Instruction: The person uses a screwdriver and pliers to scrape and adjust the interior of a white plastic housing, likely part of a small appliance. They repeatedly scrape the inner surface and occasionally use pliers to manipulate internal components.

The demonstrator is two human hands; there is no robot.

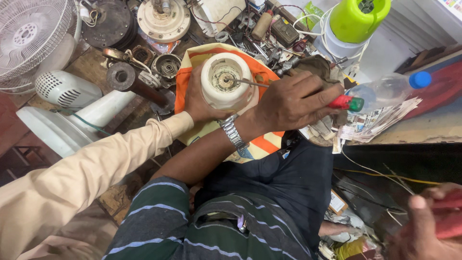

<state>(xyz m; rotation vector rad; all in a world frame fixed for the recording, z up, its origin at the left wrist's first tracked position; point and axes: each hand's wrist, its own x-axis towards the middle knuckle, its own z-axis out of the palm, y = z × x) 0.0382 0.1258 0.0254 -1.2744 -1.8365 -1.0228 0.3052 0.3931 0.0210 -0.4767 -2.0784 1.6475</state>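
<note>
Between the curled fingers of the left hand sat a screwdriver with a red handle and green cap, gripped tight. Its thin shaft ran away from the knuckles into the middle of a cream motor housing. That housing stood upright on an orange cloth, just beyond the fingertips. It looked rigid and fairly heavy, likely slick on its rounded wall and best grasped around the sides. A co-worker's hand in a beige sleeve already cupped the far side. Nearer the body, the right hand was blurred and appeared closed around a red object of a kind I could not make out. Past the screwdriver handle lay a clear bottle and stacked papers. Motor parts and a white fan crowded the bench beyond the housing.
</note>
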